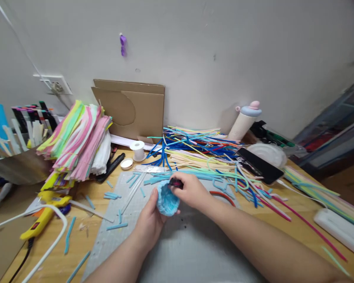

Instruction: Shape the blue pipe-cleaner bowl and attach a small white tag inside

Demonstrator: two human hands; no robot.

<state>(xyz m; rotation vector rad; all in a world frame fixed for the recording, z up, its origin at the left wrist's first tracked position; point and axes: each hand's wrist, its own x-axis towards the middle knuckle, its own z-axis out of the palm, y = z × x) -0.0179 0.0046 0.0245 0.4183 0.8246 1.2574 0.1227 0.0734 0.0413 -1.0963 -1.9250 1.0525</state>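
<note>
Left hand [149,220] is wrapped snug around a fuzzy blue cup [167,200], thumb on the near side, fingers curled behind it, mouth of the cup facing up and towards the camera. Right hand [191,190] comes in from the other side, fingertips pinched tight on a small dark-and-red object [176,182] pressed right at the cup's far rim; too small to tell what that object is. The cup sits in the air just above the grey cutting mat [179,243], near its far edge, between the two hands.

Just beside the right hand, a red curved strip [224,195] lies on the mat. To the left, short blue offcuts [116,195] are scattered over mat and wooden table [297,204].

Behind the hands, a big tangle of pipe cleaners [194,153], blue, cream and mint, spreads across the table. A white spool [137,150] stands just left of it, with a sheet of cardboard [135,108] leaning on the wall behind. A black phone [259,165] lies to the right, and a cream bottle [244,120] stands up by the wall.

Far left, a heap of pastel strips [76,141] is piled high, and a yellow glue gun [45,214] lies below it. Far right, a white case [340,230] lies at the table's edge.
</note>
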